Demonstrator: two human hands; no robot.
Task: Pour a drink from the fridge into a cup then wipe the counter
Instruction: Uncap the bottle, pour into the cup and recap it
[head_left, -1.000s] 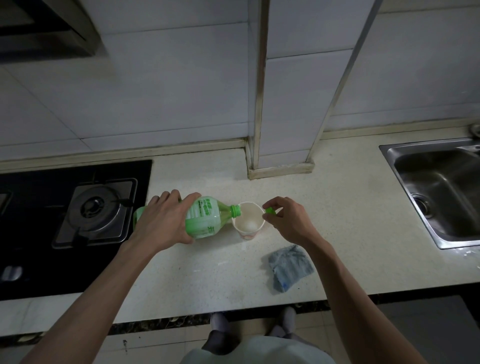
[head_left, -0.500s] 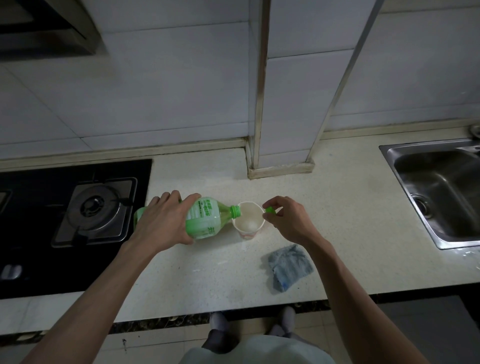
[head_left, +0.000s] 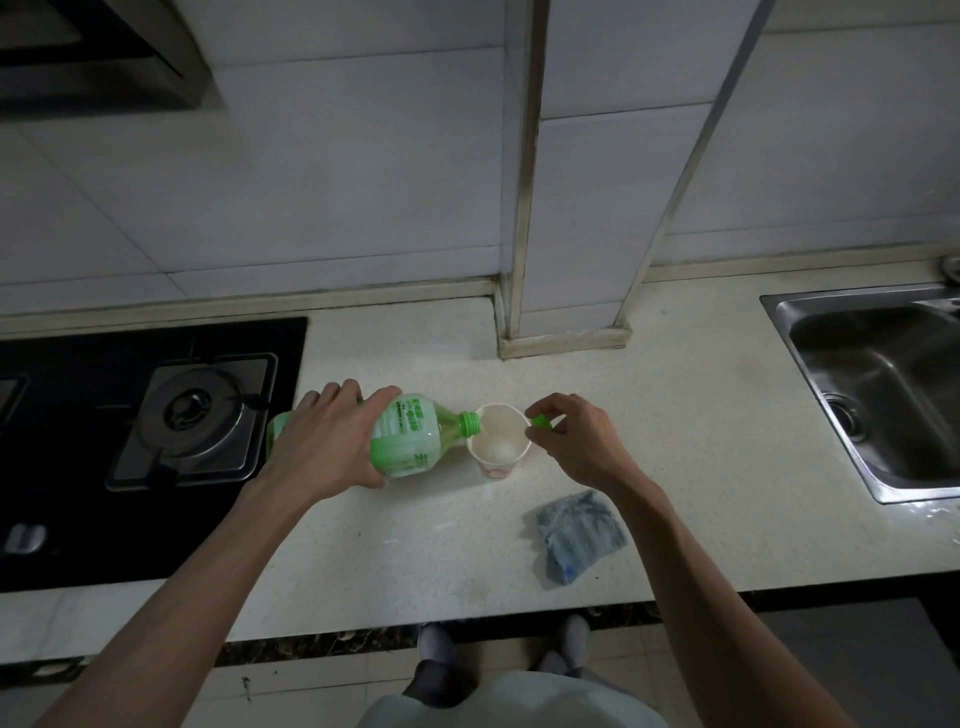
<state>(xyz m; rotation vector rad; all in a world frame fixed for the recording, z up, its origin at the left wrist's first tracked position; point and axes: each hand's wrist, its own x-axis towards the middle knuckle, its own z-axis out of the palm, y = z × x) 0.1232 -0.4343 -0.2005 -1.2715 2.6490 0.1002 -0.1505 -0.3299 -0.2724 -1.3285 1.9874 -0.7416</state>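
Observation:
My left hand (head_left: 332, 441) grips a green-labelled plastic drink bottle (head_left: 415, 434) tipped on its side, its open neck over the rim of a white paper cup (head_left: 498, 441) standing on the pale counter (head_left: 675, 415). A little pale liquid lies in the cup's bottom. My right hand (head_left: 582, 441) is just right of the cup, pinching the green bottle cap (head_left: 540, 422) and touching the cup's rim. A crumpled blue-grey cloth (head_left: 579, 535) lies on the counter near my right forearm.
A black gas hob (head_left: 156, 431) with a burner takes up the counter's left side. A steel sink (head_left: 883, 384) is set in at the right. A tiled pillar (head_left: 566, 332) juts from the back wall behind the cup. Small wet spots mark the counter before the cup.
Almost nothing differs; the bottle stays tilted at the cup and both hands keep their places.

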